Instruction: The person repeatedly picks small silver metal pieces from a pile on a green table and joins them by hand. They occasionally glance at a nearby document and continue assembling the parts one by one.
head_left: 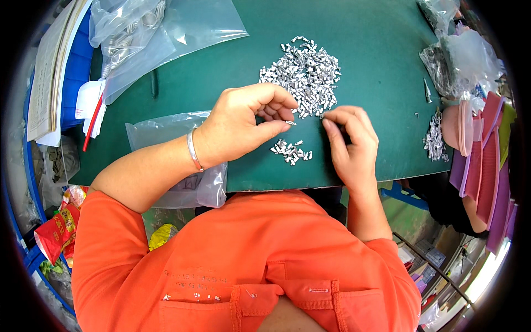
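Note:
A large heap of small silver metal pieces (310, 72) lies on the green tabletop (221, 72). Nearer to me is a smaller cluster of similar metal pieces (291, 152). Between the thumb and forefinger of my left hand (246, 113) is one small silver metal piece (291, 123), just above the small cluster. My right hand (354, 144) is at the near right side of the heap, thumb and forefinger closed together. A tiny bit shows at those fingertips, too small to name.
Clear plastic bags lie at the back left (204, 27) and under my left forearm (213, 180). A red pen (93, 123) rests by papers at the left. To the right are a small pile of metal parts (435, 138), a pink container (456, 130) and bagged parts (437, 66).

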A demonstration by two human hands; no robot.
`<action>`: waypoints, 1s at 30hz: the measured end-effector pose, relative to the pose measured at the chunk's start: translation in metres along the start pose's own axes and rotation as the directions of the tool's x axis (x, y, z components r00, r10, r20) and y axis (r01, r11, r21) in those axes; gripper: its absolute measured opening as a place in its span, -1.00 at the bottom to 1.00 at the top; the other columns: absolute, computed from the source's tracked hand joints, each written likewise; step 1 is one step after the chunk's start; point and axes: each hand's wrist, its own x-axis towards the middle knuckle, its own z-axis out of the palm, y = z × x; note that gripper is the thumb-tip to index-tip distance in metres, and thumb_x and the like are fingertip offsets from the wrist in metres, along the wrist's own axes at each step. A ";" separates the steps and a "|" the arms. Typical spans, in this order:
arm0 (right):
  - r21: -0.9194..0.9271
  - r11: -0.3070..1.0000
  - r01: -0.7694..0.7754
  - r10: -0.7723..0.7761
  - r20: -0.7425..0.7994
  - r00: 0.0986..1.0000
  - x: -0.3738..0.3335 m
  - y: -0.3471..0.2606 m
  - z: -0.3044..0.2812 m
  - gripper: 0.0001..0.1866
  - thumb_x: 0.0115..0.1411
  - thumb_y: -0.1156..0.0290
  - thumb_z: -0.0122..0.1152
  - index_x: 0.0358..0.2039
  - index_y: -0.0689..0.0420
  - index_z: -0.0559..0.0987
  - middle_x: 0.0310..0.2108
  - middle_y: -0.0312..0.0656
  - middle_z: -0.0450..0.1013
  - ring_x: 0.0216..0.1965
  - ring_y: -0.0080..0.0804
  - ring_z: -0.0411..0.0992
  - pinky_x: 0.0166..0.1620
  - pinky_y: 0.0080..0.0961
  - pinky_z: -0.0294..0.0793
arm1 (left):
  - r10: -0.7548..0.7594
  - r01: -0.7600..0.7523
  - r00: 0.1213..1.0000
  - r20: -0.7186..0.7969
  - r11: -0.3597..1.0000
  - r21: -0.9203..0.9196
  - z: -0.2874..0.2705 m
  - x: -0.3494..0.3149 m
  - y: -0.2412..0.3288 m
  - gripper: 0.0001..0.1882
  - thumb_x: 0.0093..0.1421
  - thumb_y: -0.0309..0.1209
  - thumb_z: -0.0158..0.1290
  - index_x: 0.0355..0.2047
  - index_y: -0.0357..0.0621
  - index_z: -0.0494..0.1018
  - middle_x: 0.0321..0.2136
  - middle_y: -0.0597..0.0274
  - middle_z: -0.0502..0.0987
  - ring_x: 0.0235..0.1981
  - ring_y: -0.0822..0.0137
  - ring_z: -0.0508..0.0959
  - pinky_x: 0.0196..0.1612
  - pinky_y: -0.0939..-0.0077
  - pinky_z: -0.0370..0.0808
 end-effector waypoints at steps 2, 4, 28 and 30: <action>-0.091 0.996 -0.024 0.026 0.019 0.999 0.005 0.002 0.002 -0.83 0.02 0.65 0.32 -0.33 0.22 0.59 -0.34 -0.12 0.47 -0.29 -0.16 0.42 -0.21 -0.35 0.43 | -0.016 0.016 1.000 0.003 1.000 -0.012 0.000 0.000 0.000 -0.70 0.09 -0.66 0.23 -0.13 -0.26 0.51 -0.32 0.24 0.59 -0.28 0.50 0.58 -0.18 0.61 0.55; -0.102 0.995 -0.001 0.003 0.026 1.000 0.005 0.002 0.002 -0.83 0.01 0.65 0.32 -0.34 0.22 0.57 -0.34 -0.13 0.46 -0.28 -0.16 0.41 -0.20 -0.34 0.42 | 0.041 -0.041 0.999 -0.006 0.998 0.053 0.001 -0.001 0.001 -0.69 0.08 -0.65 0.24 -0.14 -0.26 0.52 -0.33 0.24 0.59 -0.29 0.49 0.59 -0.19 0.61 0.55; 0.372 0.920 -0.126 0.123 0.032 0.992 -0.010 -0.007 0.007 -0.77 0.01 0.77 0.29 -0.31 0.24 0.58 -0.33 -0.14 0.52 -0.32 -0.42 0.50 -0.26 -0.58 0.50 | 0.099 -0.108 0.994 0.055 0.977 0.186 -0.001 0.000 0.005 -0.89 0.17 -0.59 0.17 -0.28 -0.28 0.60 -0.37 0.17 0.60 -0.37 0.43 0.60 -0.31 0.61 0.53; 0.274 0.955 -0.111 0.105 0.038 0.994 -0.008 -0.008 0.007 -0.78 0.01 0.76 0.30 -0.32 0.23 0.61 -0.31 -0.12 0.53 -0.29 -0.39 0.51 -0.25 -0.57 0.50 | 0.050 -0.057 0.997 0.059 0.988 0.140 -0.001 -0.001 0.005 -0.90 0.19 -0.58 0.16 -0.27 -0.30 0.59 -0.35 0.17 0.59 -0.36 0.47 0.60 -0.31 0.63 0.53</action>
